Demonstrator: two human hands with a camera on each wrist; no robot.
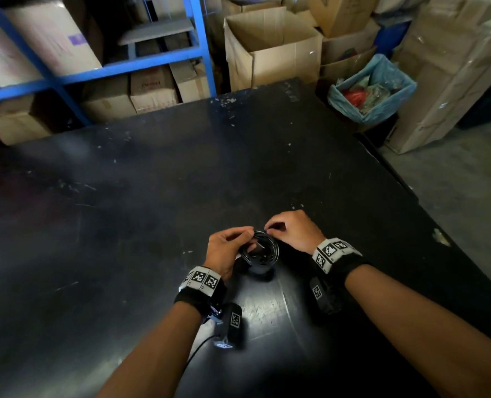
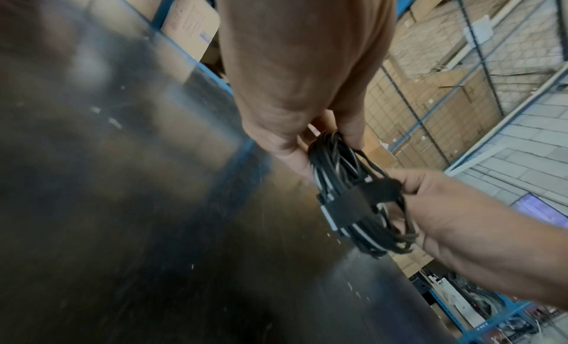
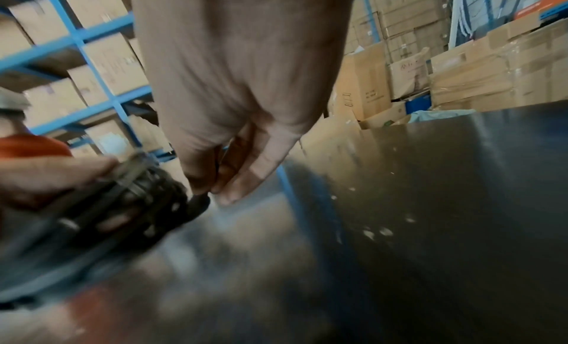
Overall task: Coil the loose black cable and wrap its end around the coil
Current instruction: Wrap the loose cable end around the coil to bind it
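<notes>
The black cable (image 1: 260,249) is wound into a small coil of several loops, held just above the black table (image 1: 152,196) near its front middle. My left hand (image 1: 227,248) grips the coil (image 2: 335,164) on its left side, thumb over the top. A flat black strap (image 2: 362,196) crosses the loops. My right hand (image 1: 289,229) pinches the free end of that strap (image 2: 391,182) between thumb and fingers at the coil's far right edge. In the right wrist view the blurred coil (image 3: 123,203) sits low left, with my fingertips (image 3: 215,188) pinched on the strap end.
Blue shelving (image 1: 95,70) with cardboard boxes stands behind the table on the left. An open carton (image 1: 270,50) and a bin lined with a blue bag (image 1: 373,87) sit past the far right corner. The table's right edge (image 1: 411,191) drops to a grey floor.
</notes>
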